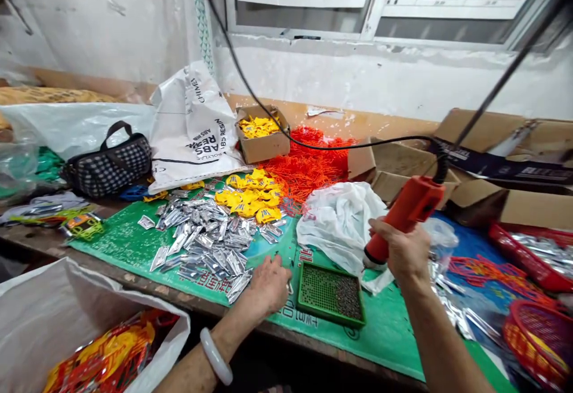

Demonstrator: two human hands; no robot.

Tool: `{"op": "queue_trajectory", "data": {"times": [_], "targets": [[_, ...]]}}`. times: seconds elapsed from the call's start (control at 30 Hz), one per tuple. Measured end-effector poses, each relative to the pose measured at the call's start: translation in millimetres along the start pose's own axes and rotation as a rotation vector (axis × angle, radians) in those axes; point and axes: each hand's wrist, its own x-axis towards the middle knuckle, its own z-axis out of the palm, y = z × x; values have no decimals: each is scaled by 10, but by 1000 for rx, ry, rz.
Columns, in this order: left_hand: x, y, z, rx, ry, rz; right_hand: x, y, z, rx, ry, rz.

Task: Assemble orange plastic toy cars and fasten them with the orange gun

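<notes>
My right hand (409,250) is wrapped round an orange corded electric screwdriver (408,205), its tip pointing down and left beside a crumpled white plastic bag (342,217). My left hand (271,285) is low over the green mat with its fingers curled together. Whatever they pinch, if anything, is too hidden to make out. Just left of it spreads a heap of small flat silver pieces (206,232), with a pile of yellow plastic parts (253,193) behind. Between my hands lies a green perforated tray (308,308), with small dark screws (348,297) gathered at its right side.
A tangle of orange cords (313,157) lies behind, by a cardboard box (264,148) of yellow parts. The tool's black cable (358,144) arcs across. An open white sack (58,288) stands front left; a red basket (537,339) and red tray (532,268) are right.
</notes>
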Motion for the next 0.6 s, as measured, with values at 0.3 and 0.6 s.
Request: {"op": "queue_trajectory", "data": {"times": [0.3, 0.6], "targets": [[751, 165, -38, 31, -23, 242, -75, 70, 66, -20, -106, 34], [1259, 153, 278, 100, 53, 293, -151, 97, 99, -35, -126, 54]]}}
